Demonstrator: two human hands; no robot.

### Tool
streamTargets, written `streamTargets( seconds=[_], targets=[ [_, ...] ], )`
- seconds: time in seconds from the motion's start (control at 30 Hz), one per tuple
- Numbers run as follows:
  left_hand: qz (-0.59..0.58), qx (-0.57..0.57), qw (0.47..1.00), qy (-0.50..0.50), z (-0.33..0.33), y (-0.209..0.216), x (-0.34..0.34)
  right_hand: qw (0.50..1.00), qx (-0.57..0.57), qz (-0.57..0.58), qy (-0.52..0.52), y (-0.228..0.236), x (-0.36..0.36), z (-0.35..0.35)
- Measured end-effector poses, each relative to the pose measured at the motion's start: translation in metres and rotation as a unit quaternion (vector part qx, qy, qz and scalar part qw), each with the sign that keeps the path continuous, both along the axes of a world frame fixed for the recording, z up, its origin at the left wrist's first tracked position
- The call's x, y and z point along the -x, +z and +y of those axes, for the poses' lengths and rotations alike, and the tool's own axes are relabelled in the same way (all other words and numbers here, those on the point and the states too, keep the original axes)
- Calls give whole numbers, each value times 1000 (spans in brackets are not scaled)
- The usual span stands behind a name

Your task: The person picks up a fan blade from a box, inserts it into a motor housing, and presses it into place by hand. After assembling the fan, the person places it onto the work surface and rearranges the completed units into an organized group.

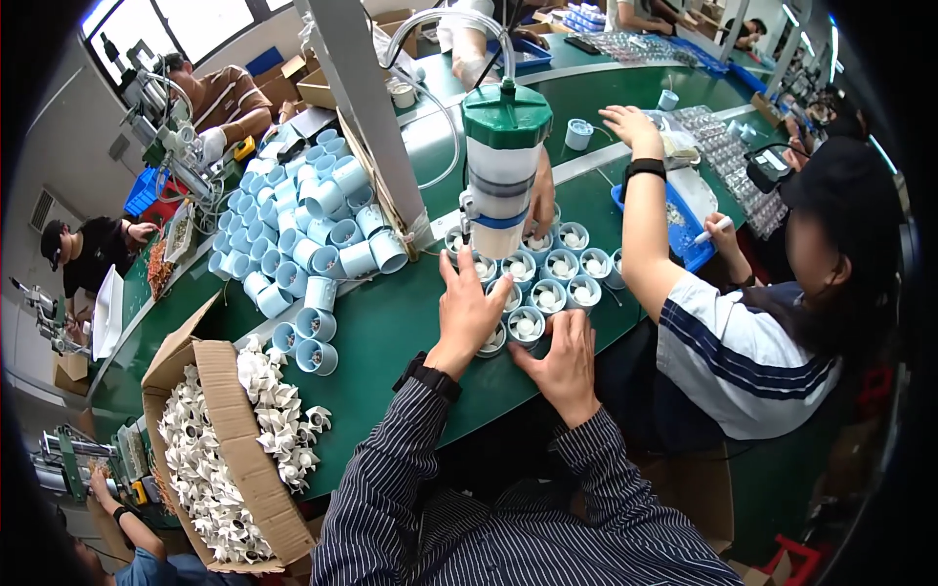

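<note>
Works at a long green table, apparently broad enough to part loose stock from filled pieces. Has a big heap of light blue cups at the left, tumbled every way, presumably for lack of any needed order there. Has an open cardboard box nearer the body, loaded with white bladed pieces, probably for easy reach. Faces a green-capped cylinder, upright by the far side of a tight cluster of cups; cannot tell whether standing or hanging. Spreads the left hand loosely at the cluster's left side, with no piece visibly gripped. Sets the right hand at the near side, half curled, bracketing a near-edge cup, perhaps for steadiness; cannot tell whether gripping. Shares the cluster with another person's hand, partly hidden behind the cylinder. Shows a white fan inside the near-edge cup, blades facing up.
</note>
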State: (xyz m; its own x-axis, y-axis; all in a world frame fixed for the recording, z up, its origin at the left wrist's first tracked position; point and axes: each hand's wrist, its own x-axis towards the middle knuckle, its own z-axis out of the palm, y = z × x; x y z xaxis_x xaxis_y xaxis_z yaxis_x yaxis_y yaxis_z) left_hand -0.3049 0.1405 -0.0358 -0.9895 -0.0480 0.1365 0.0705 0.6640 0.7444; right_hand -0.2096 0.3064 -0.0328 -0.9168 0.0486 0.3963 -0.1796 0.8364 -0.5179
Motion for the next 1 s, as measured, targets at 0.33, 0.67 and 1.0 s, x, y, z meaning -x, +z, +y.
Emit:
streamTargets(
  seconds=[0.33,0.67,1.0],
  targets=[
    [39,-94,995,17,-19,10,-25,997,80,4,12,-8,-14,8],
    [5,205,973,-107,-94,90,-151,931,195,-85,297,16,-32,-64],
    [-82,333,937,-63,-200,188,-287,952,142,-126,241,18,-26,-82]
  ],
)
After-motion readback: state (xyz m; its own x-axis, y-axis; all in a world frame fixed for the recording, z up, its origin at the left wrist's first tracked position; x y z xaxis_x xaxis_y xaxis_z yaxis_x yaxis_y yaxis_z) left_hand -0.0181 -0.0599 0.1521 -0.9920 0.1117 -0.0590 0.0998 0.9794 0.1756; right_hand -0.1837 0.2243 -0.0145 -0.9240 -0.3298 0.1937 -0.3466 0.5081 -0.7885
